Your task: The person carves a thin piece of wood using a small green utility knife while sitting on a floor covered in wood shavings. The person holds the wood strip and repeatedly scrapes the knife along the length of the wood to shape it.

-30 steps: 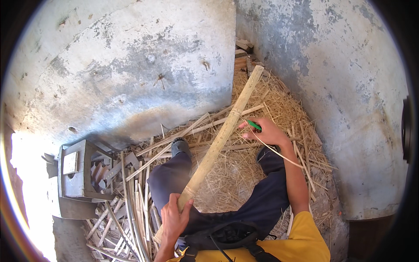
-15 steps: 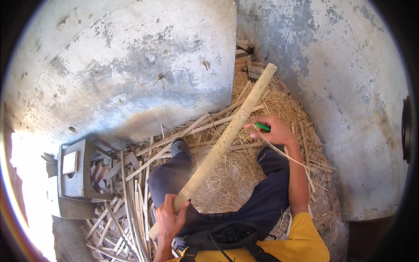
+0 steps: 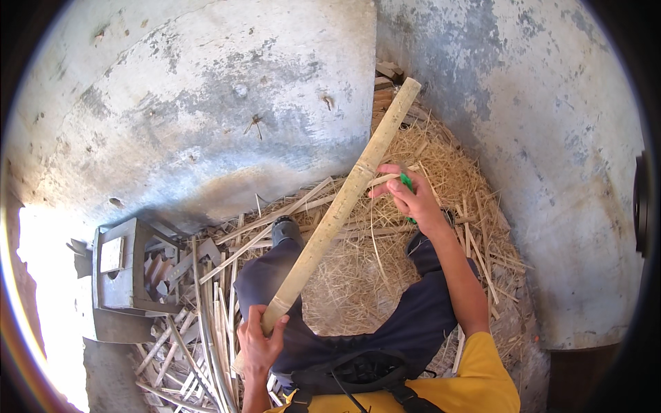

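Bamboo pole (image 3: 344, 206) runs on a slant from the seated person's lap up toward the corner where the two grey plastered walls (image 3: 206, 117) meet, its far end raised above the straw. The near end sits low by the left thigh, so the length lies across the body within reach of both hands.

Left hand (image 3: 260, 344): grip closed around the butt end of the pole, apparently steadying it and setting the angle.

Right hand (image 3: 412, 199): placed at a node about two-thirds of the way up the pole, fingers curled around a small green-handled tool (image 3: 407, 184). The blade or working end is hidden by the fingers; I cannot tell its kind. A thin pale strip (image 3: 375, 234) hangs from the pole just at this hand, which suggests a sliver being peeled off at that point.

Surroundings: a deep bed of loose straw and shavings (image 3: 441, 158) fills the corner under and beyond the legs. Split bamboo slats (image 3: 213, 323) lie in a loose heap on the floor beside the left hand, some fanned toward the wall. A grey wooden box frame (image 3: 124, 275) stands just beyond them, at the left. The person wears dark trousers and a yellow shirt.
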The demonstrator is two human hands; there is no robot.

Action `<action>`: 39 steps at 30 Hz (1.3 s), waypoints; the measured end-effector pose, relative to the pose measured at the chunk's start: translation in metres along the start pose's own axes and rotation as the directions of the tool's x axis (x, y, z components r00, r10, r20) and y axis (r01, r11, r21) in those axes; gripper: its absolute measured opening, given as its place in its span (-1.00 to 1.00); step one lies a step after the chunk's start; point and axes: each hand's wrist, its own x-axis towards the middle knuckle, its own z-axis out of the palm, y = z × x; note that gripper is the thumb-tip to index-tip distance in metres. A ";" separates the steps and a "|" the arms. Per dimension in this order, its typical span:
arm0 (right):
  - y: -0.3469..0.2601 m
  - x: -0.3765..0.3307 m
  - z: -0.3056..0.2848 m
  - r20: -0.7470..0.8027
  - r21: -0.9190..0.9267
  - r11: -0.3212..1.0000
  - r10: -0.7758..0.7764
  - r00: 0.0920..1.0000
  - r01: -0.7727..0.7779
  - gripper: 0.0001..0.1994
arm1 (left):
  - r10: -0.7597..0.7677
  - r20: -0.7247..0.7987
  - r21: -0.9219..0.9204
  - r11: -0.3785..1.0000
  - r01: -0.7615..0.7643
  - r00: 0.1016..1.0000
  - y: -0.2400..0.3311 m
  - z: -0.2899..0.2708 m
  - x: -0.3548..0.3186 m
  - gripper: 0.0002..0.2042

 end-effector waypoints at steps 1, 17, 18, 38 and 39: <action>0.000 0.001 0.007 -0.004 -0.013 1.000 -0.018 1.000 0.018 -0.60 | 0.008 -0.003 0.001 1.000 -0.008 1.000 -0.001 0.001 0.000 -0.68; 0.008 0.003 0.013 0.040 -0.485 0.865 -0.123 0.992 0.127 -0.91 | 0.044 0.008 0.031 0.999 -0.044 0.999 -0.003 0.001 0.001 -0.68; 0.011 0.004 0.012 0.059 -0.547 0.810 -0.218 0.974 0.214 -0.92 | 0.048 0.007 0.027 0.998 -0.048 0.999 -0.003 0.000 0.002 -0.68; -0.012 -0.015 0.006 0.313 -0.138 0.951 -0.224 0.923 0.277 -0.86 | -0.152 0.528 -0.387 0.833 0.396 0.835 -0.066 -0.064 0.011 -0.68; -0.014 -0.015 0.007 0.295 -0.164 0.954 -0.195 0.936 0.250 -0.85 | -0.162 0.513 -0.379 0.839 0.392 0.843 -0.063 -0.063 0.011 -0.67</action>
